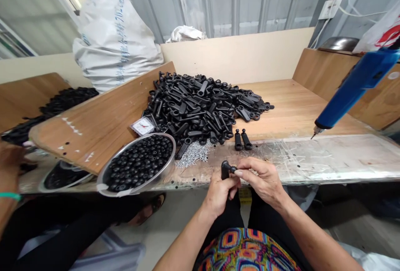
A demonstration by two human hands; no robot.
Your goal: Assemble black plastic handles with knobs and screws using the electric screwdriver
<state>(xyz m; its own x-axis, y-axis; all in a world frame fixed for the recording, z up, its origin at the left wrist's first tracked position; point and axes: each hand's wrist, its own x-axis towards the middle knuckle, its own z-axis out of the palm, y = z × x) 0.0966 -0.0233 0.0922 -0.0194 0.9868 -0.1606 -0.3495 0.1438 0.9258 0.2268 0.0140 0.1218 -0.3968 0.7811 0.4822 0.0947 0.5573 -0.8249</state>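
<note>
Above the bench's front edge, my left hand (218, 192) is closed around a black plastic crank handle (224, 170). The fingertips of my right hand (264, 179) pinch a small black knob (233, 170) at the side of that handle. My fingers hide part of both, so I cannot tell how firmly they are joined. Just beyond my hands, two black handles with knobs (242, 140) lie side by side. A heap of loose small screws (194, 154) lies left of them. Round black knobs fill a metal bowl (171, 154) at the left.
A big pile of black handles (200, 104) covers the bench middle. A blue electric screwdriver (346, 88) hangs at the right, tip down. A wooden divider (93, 121) separates the left side, where another person's arm (8, 179) shows. A white sack (115, 38) stands behind.
</note>
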